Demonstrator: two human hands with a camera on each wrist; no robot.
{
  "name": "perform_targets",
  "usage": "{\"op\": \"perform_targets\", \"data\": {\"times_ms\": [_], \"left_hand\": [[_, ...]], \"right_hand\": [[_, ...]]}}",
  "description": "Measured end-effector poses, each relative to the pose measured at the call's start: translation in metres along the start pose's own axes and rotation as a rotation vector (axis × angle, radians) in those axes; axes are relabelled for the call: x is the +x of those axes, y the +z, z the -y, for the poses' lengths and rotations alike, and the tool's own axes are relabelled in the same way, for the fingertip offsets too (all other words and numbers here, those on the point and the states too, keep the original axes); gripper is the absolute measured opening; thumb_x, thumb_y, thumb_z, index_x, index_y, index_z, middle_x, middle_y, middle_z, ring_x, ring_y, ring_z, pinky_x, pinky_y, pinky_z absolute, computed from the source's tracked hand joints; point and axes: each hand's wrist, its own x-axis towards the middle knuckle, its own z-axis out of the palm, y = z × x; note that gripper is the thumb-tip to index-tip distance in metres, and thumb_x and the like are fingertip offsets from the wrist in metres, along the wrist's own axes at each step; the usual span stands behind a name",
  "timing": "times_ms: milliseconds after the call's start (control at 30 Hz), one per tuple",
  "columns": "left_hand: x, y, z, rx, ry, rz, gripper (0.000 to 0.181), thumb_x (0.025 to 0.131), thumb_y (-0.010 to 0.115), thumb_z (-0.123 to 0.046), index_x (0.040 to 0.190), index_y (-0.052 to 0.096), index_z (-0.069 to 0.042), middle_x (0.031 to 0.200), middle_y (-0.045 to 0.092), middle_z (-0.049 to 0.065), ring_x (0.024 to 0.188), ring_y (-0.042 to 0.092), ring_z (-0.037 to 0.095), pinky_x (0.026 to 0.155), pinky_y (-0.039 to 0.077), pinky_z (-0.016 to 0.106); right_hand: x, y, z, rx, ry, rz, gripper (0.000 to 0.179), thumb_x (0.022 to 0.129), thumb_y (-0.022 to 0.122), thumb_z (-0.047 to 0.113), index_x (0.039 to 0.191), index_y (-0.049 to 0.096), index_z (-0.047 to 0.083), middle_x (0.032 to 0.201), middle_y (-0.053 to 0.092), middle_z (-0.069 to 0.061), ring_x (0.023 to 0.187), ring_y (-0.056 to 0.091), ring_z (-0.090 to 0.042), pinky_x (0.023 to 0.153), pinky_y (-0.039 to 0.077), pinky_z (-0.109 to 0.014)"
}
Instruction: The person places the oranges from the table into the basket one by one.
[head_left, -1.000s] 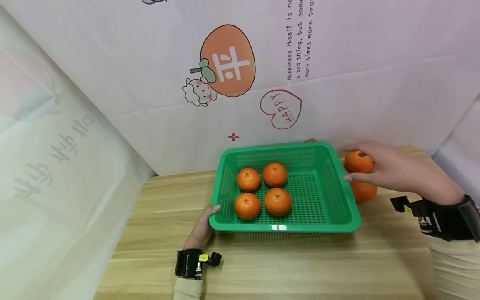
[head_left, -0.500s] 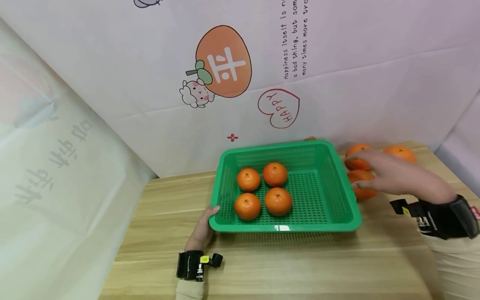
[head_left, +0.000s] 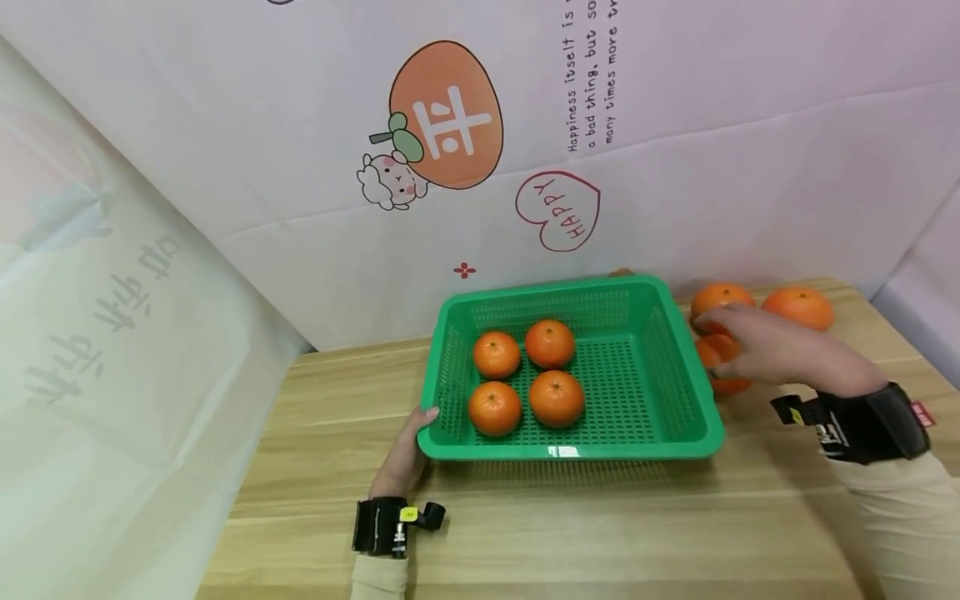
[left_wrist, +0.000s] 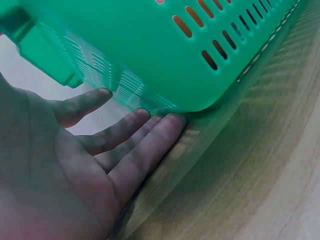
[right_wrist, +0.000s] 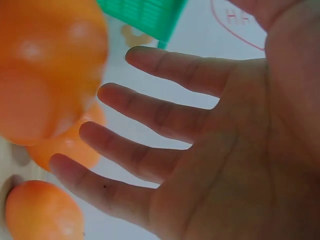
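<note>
A green plastic basket (head_left: 570,451) stands on the wooden table with several oranges (head_left: 556,398) in its left half. My left hand (head_left: 401,458) holds its left end: the thumb lies over the rim, and in the left wrist view the fingers (left_wrist: 155,142) reach low against the outer wall. Right of the basket, my right hand (head_left: 780,346) is over a near orange (head_left: 729,385), partly hiding it. Its fingers (right_wrist: 160,112) are spread and nearly straight in the right wrist view, the palm bare. Whether they touch that orange (right_wrist: 50,65), I cannot tell.
Two more oranges sit at the table's back right: one behind the hand (head_left: 723,294), another farther right (head_left: 801,307). A printed white cloth (head_left: 675,200) hangs close behind the basket. Another pale cloth (head_left: 127,375) hangs along the left side of the table (head_left: 525,533).
My right hand has drawn back from the basket's right rim and lowered toward the near orange, uncovering the far right orange. The left hand and basket stay put.
</note>
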Motion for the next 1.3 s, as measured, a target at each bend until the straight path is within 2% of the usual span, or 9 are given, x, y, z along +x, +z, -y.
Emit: {"op": "perform_targets", "data": {"times_ms": [133,300,433,533,733,933,1033,1133,1300], "left_hand": [[0.001,-0.001,0.002,-0.005,-0.009,-0.014,0.073,0.101,0.038,-0.043,0.167,0.023,-0.015,0.163,0.037,0.020,0.136,0.045,0.018,0.120,0.022,0.038],[0.001,0.000,0.002,0.021,-0.009,-0.040,0.073,0.101,0.038,-0.044,0.166,0.026,-0.015,0.162,0.039,0.020,0.137,0.044,0.021,0.121,0.023,0.040],[0.002,0.000,0.001,0.021,0.001,-0.030,0.072,0.101,0.038,-0.044,0.166,0.026,-0.015,0.164,0.038,0.019,0.140,0.042,0.022,0.122,0.021,0.042],[0.002,0.000,0.002,0.014,0.004,-0.018,0.073,0.101,0.038,-0.044,0.167,0.025,-0.016,0.165,0.037,0.017,0.140,0.042,0.021,0.123,0.020,0.042],[0.004,0.002,0.004,0.012,-0.008,-0.021,0.073,0.101,0.038,-0.044,0.167,0.025,-0.017,0.164,0.036,0.018,0.139,0.041,0.021,0.122,0.021,0.041],[0.004,0.004,0.005,0.010,-0.004,-0.026,0.071,0.101,0.037,-0.044,0.166,0.025,-0.017,0.163,0.037,0.018,0.138,0.041,0.021,0.121,0.022,0.040],[0.004,0.003,0.005,0.005,-0.002,-0.032,0.071,0.101,0.037,-0.043,0.165,0.028,-0.016,0.160,0.039,0.020,0.134,0.044,0.019,0.119,0.024,0.040],[0.003,0.002,0.004,0.006,-0.003,-0.040,0.070,0.100,0.038,-0.043,0.164,0.030,-0.014,0.156,0.041,0.021,0.131,0.046,0.019,0.117,0.026,0.039],[0.002,0.001,0.003,0.011,-0.003,-0.037,0.070,0.101,0.037,-0.043,0.164,0.029,-0.014,0.157,0.040,0.021,0.132,0.045,0.019,0.118,0.025,0.039]], "right_hand": [[0.003,0.004,-0.004,-0.005,0.013,0.012,0.063,0.078,0.083,0.014,0.133,0.063,-0.007,0.129,0.071,-0.023,0.112,0.068,-0.039,0.092,0.054,-0.062],[0.004,0.008,-0.008,0.049,0.043,0.056,0.058,0.084,0.084,0.021,0.134,0.063,-0.002,0.129,0.070,-0.017,0.103,0.068,-0.027,0.085,0.057,-0.052],[0.005,0.014,-0.011,0.079,0.037,0.062,0.046,0.080,0.085,0.016,0.123,0.068,0.009,0.116,0.070,-0.004,0.097,0.060,-0.019,0.082,0.052,-0.040],[0.006,0.019,-0.012,0.078,0.036,0.052,0.040,0.075,0.087,0.012,0.111,0.070,0.017,0.106,0.066,0.004,0.096,0.056,-0.018,0.083,0.047,-0.036],[0.007,0.029,-0.013,0.115,0.082,0.059,0.039,0.072,0.088,0.010,0.103,0.068,0.022,0.102,0.064,0.004,0.095,0.055,-0.018,0.085,0.046,-0.037],[0.010,0.037,-0.014,0.108,0.114,0.068,0.035,0.076,0.090,0.028,0.104,0.069,0.026,0.102,0.068,0.007,0.097,0.060,-0.017,0.090,0.048,-0.040],[0.011,0.038,-0.015,0.121,0.169,0.059,0.036,0.074,0.089,0.027,0.103,0.068,0.023,0.106,0.065,0.001,0.103,0.056,-0.023,0.095,0.044,-0.046],[0.012,0.037,-0.017,0.137,0.196,0.059,0.042,0.075,0.089,0.028,0.109,0.068,0.020,0.115,0.063,-0.004,0.111,0.053,-0.029,0.098,0.042,-0.053],[0.012,0.034,-0.019,0.153,0.183,0.082,0.044,0.075,0.091,0.041,0.110,0.068,0.026,0.112,0.063,0.001,0.109,0.053,-0.026,0.096,0.043,-0.049]]}}
